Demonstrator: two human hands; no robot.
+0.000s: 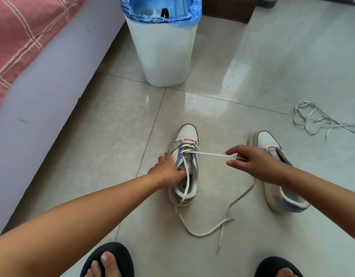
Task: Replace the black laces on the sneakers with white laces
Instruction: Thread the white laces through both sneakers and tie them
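Observation:
Two white, lilac and pink sneakers stand on the tiled floor. The left sneaker (185, 136) has a white lace (209, 154) threaded through its front eyelets. My left hand (168, 168) grips that shoe's left side by the eyelets and tongue. My right hand (254, 162) pinches the lace and holds it taut to the right. The lace's loose ends trail over the heel and curl on the floor. My right wrist partly hides the right sneaker (280, 186). A second white lace (316, 120) lies loose at the far right.
A white bin (162, 52) with a blue bag stands just beyond the sneakers, something black inside it. A lilac bed edge (42, 92) with pink checked bedding runs along the left. My feet in black slippers (107, 260) are at the bottom edge.

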